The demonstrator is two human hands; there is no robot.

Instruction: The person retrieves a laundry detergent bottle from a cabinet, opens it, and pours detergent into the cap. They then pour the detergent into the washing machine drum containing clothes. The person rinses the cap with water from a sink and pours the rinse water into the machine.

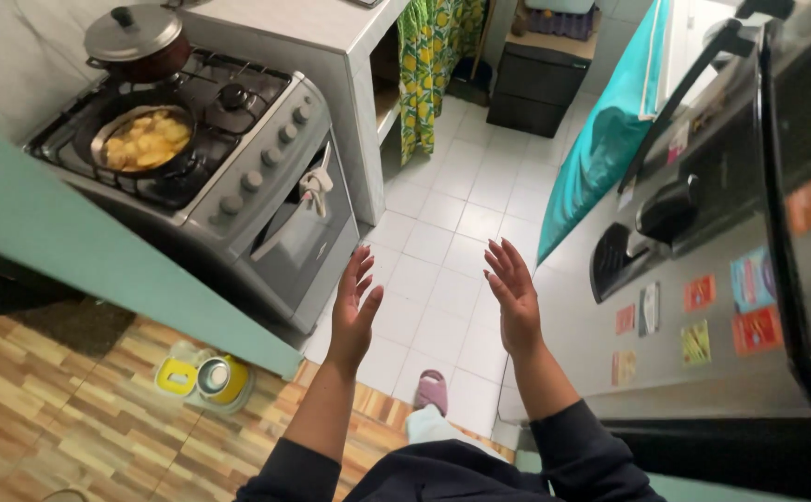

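Two hands are raised side by side, nothing held: the left hand (353, 307) is spread, palm turned inward, and the right hand (514, 293) is opened the same way, fingers apart. The white tiled floor (442, 270) is seen between and beyond them. A steel fridge (703, 279) stands just right of the right hand. A gas stove (238, 177), pan of yellow food (145, 138) on top, is found left of the left hand.

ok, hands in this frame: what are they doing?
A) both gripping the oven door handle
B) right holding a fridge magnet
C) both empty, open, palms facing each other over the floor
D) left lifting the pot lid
C: the left hand and right hand are raised with fingers spread, holding nothing, above the white tiled floor between the stove and the fridge.
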